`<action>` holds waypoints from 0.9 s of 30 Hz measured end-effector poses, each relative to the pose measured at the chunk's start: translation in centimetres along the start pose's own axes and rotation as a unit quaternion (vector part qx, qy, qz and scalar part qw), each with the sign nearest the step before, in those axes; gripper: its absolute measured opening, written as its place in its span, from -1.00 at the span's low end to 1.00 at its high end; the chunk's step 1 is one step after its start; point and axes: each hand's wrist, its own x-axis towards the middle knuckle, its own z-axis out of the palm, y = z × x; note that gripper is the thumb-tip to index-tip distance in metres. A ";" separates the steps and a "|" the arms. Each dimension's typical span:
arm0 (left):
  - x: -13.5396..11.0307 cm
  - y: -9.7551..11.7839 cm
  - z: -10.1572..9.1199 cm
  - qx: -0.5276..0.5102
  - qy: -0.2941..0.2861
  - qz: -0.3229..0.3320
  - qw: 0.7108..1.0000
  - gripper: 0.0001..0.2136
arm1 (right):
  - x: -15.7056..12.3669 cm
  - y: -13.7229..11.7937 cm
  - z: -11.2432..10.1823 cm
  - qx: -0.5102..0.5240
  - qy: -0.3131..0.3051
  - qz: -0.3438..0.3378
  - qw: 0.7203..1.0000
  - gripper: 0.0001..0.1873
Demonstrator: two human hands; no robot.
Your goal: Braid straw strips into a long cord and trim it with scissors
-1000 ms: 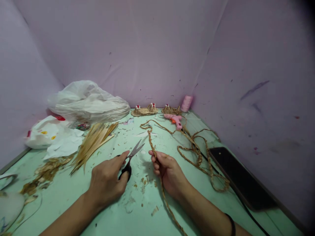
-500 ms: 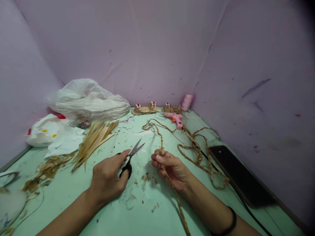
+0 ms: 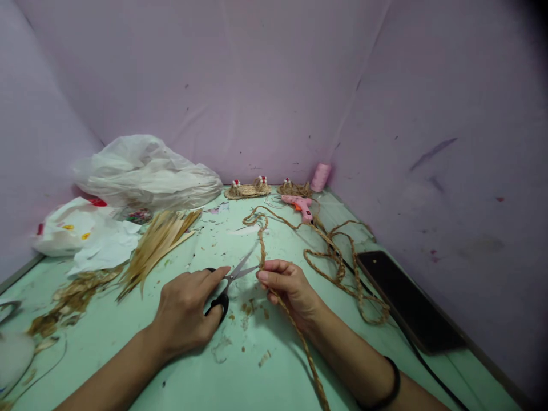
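Observation:
My left hand (image 3: pixel 188 311) is closed around the black handles of a pair of scissors (image 3: pixel 234 275), whose blades stand apart and point up and right. The lower blade tip is at or very near a brown braided cord (image 3: pixel 262 242). Between thumb and fingers, my right hand (image 3: pixel 291 288) pinches that cord just right of the blades. One length of it runs down toward the front edge of the view, and the other goes back across the table and loops on the right.
A pink glue gun (image 3: pixel 302 206), pink thread spool (image 3: pixel 320 177) and woven pieces with red and white beads (image 3: pixel 248 189) lie at the back. Plastic bags (image 3: pixel 149 174) and dry straw strips (image 3: pixel 158 242) occupy the left. A black phone (image 3: pixel 411 299) lies right beside a cable.
My right hand has brought the cord left toward the scissors, and the blades have moved slightly right and opened wider. The view has shifted slightly.

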 end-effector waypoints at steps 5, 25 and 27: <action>-0.1 0.2 -0.2 -0.019 0.018 0.032 0.999 -0.58 | -0.4 0.1 0.4 -0.010 0.000 0.012 1.000 -0.69; 0.0 -0.3 -0.2 0.069 0.107 0.087 0.988 -0.60 | -0.4 -0.2 0.4 -0.013 0.020 0.016 1.000 -0.69; -0.1 -0.4 -0.2 0.067 0.105 0.089 0.988 -0.61 | -0.3 -0.2 0.3 -0.018 0.022 0.013 1.000 -0.69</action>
